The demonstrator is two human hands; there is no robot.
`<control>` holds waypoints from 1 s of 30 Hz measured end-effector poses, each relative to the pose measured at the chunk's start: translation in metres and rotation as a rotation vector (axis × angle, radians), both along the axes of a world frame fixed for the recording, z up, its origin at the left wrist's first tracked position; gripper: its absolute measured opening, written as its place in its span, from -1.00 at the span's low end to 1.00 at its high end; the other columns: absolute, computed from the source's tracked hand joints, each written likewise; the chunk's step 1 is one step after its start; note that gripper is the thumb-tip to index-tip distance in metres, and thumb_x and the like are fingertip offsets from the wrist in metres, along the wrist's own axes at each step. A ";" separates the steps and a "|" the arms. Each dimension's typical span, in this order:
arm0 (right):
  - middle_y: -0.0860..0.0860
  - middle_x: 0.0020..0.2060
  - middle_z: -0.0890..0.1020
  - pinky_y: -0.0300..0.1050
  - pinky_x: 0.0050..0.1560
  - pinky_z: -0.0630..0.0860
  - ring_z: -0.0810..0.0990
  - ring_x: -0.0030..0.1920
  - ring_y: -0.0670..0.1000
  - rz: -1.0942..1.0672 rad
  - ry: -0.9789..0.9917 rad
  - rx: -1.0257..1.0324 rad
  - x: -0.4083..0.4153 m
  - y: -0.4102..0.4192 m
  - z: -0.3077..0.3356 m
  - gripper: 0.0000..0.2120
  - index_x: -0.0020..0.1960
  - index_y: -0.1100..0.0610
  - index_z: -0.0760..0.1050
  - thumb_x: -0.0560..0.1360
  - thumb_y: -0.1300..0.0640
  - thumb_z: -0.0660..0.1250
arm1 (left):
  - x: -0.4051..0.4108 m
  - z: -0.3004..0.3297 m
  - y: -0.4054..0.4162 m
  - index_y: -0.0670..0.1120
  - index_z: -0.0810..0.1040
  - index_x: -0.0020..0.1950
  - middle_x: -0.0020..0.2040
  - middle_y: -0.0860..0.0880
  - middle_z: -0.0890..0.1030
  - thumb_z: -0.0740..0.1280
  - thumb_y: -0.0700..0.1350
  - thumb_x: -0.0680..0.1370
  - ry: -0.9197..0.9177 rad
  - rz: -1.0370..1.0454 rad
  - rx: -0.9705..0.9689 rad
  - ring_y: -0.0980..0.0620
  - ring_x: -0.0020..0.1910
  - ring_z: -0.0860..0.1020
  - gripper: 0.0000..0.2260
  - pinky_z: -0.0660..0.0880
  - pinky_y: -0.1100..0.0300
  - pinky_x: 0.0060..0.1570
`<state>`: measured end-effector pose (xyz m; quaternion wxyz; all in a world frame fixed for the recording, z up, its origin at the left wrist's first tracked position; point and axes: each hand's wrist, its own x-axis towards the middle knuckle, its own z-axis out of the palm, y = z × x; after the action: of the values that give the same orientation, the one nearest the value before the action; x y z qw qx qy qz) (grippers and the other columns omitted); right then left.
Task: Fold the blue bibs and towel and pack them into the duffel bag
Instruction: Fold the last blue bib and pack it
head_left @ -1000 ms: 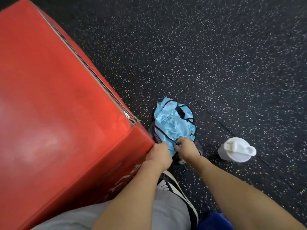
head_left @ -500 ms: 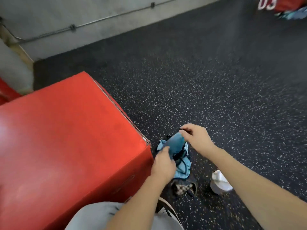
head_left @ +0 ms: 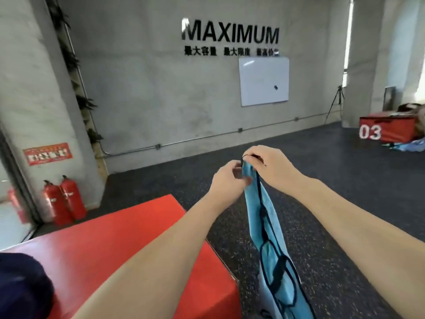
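Right, below the hands to their left sits the big red box (head_left: 128, 245), and a light blue bib (head_left: 269, 238) hangs down from them over the dark floor. The right hand (head_left: 268, 164) pinches its top edge; the left hand (head_left: 226, 180), just beside, curls onto the cloth below.

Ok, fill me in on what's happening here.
A person is holding a blue bib up in the air. The right hand pinches its top edge and the left hand grips it just beside that. The bib hangs down unfolded, next to a red padded box. No duffel bag is clearly in view.
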<state>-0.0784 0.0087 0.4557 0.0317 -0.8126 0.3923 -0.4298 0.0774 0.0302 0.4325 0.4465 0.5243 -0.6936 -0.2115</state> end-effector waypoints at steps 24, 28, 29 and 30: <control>-0.05 -0.24 0.57 -0.18 -0.09 0.34 0.51 -0.18 -0.01 0.019 -0.075 -0.347 0.153 0.035 0.222 -0.73 -0.09 0.23 0.58 0.68 0.15 0.21 | 0.278 0.221 0.124 -0.08 0.69 0.07 -0.05 -0.01 0.65 0.36 -0.17 0.52 -0.468 0.733 -0.314 0.04 -0.11 0.49 -0.82 0.39 0.22 -0.13; -0.06 -0.32 0.51 -0.14 -0.14 0.34 0.48 -0.24 -0.02 0.016 -0.123 -0.306 0.180 0.022 0.221 -0.67 -0.20 0.27 0.51 0.68 0.15 0.20 | 0.332 0.236 0.140 -0.07 0.68 -0.06 -0.02 -0.11 0.67 0.28 -0.25 0.51 -0.508 0.920 -0.368 -0.08 -0.15 0.50 -0.81 0.42 0.12 -0.18; -0.04 -0.36 0.48 -0.12 -0.20 0.33 0.46 -0.27 -0.01 0.014 -0.144 -0.301 0.187 0.019 0.218 -0.64 -0.24 0.30 0.47 0.68 0.16 0.20 | 0.341 0.237 0.143 -0.05 0.67 -0.05 -0.06 -0.11 0.65 0.27 -0.25 0.50 -0.542 0.975 -0.362 -0.11 -0.16 0.50 -0.79 0.43 0.11 -0.19; 0.00 -0.38 0.46 -0.09 -0.24 0.32 0.43 -0.30 0.01 0.008 -0.162 -0.298 0.193 0.016 0.213 -0.63 -0.26 0.32 0.43 0.67 0.17 0.20 | 0.348 0.235 0.145 -0.02 0.68 -0.02 -0.10 -0.09 0.62 0.27 -0.24 0.49 -0.574 1.020 -0.351 -0.13 -0.16 0.50 -0.77 0.43 0.11 -0.20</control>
<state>0.1147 0.0245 0.6688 -0.0559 -0.7727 0.3170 -0.5471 0.4250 0.1754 0.6678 0.3664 0.7450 -0.4723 0.2962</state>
